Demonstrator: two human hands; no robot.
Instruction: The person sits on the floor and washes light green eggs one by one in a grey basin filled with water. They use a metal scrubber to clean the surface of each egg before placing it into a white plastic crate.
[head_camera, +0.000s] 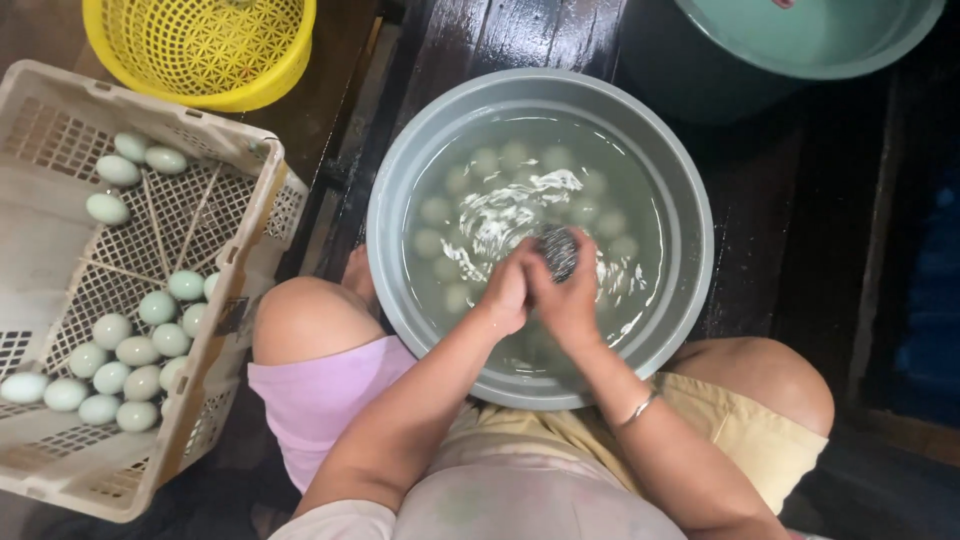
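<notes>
A grey basin full of water stands between my knees, with several pale eggs lying under the surface. Over the water, my right hand grips a dark metal scouring pad. My left hand is closed against it; an egg may be inside but it is hidden. The two hands touch, and the water around them ripples.
A beige plastic crate on the left holds several pale green eggs. A yellow mesh basket sits at the top left. A green tub stands at the top right. The dark wooden floor is wet.
</notes>
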